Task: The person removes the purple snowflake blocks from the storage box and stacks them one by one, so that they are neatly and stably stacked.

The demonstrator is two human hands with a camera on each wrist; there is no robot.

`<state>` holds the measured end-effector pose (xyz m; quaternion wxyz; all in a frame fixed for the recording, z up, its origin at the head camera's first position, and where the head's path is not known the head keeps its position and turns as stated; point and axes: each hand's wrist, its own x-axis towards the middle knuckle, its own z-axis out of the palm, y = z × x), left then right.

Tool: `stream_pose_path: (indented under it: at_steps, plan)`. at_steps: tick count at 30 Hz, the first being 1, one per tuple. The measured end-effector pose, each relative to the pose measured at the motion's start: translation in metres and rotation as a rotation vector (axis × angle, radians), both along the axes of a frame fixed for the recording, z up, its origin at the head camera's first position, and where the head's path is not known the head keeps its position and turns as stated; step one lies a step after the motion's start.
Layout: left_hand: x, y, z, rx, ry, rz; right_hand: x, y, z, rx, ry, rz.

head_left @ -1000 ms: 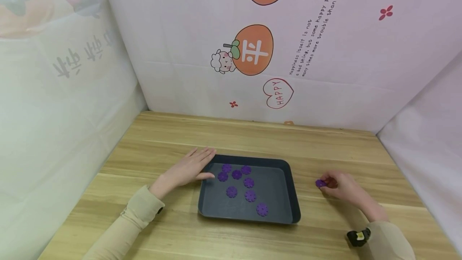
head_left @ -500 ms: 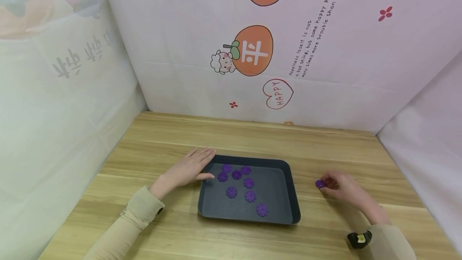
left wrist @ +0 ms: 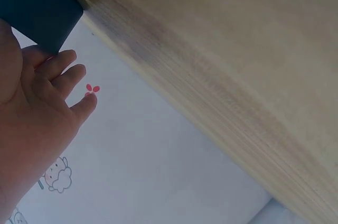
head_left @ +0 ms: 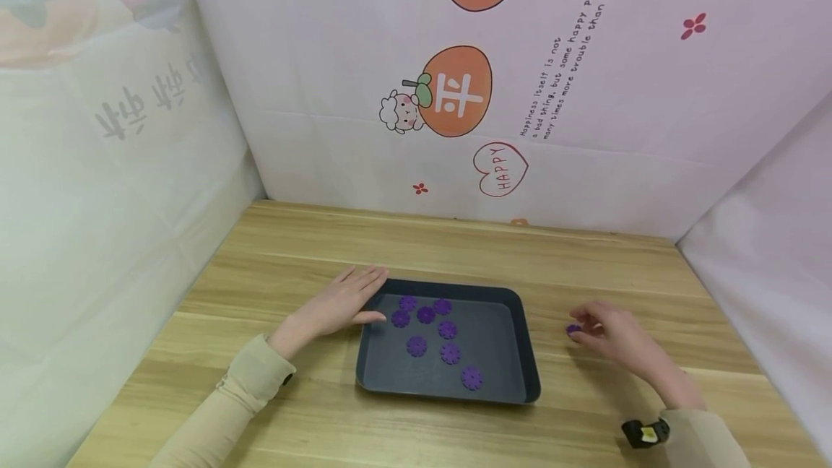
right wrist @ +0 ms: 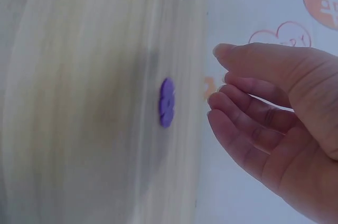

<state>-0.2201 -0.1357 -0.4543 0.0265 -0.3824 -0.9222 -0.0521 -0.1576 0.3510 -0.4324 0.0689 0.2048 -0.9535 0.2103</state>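
Observation:
A dark rectangular baking tray (head_left: 497,349) lies on the table with several purple notched discs (head_left: 451,353) spread over its floor. My left hand (head_left: 334,307) rests on the tray's far left corner, its thumb over the inside and its fingers extended along the rim. To the right of the tray, one more purple disc (right wrist: 167,102) lies by itself on the wood. Just above that disc is my right hand (head_left: 614,334), fingers relaxed and holding nothing. The right wrist view shows a gap between its fingertips (right wrist: 224,52) and the disc.
The wooden table (head_left: 312,417) meets a printed white cloth wall (head_left: 338,157) at the back. Plain cloth walls stand at the left (head_left: 130,237) and right (head_left: 773,258). A dark wrist strap (head_left: 645,433) sits on the right wrist.
My right hand held the lone disc in both earlier frames; now it has let go and lifted slightly, leaving the disc on the table. The left hand and tray stay nearly still.

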Motion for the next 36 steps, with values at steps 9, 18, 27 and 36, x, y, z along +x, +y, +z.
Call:
stream_pose_path:
  at_steps: [9, 18, 27, 36]
  plan:
    - [0.001, 0.0, 0.0, 0.007, 0.0, -0.002, 0.004, -0.02, 0.014, -0.034, 0.02, 0.07]
    - [0.0, 0.0, 0.0, 0.004, -0.012, 0.0, 0.008, -0.038, 0.018, -0.062, 0.105, 0.175]
    - [0.0, -0.001, 0.0, 0.007, -0.014, 0.0, 0.01, -0.054, 0.021, -0.09, 0.088, 0.239]
    - [0.0, 0.0, 0.001, 0.0, -0.014, -0.001, 0.012, -0.068, 0.023, -0.128, 0.017, 0.332]
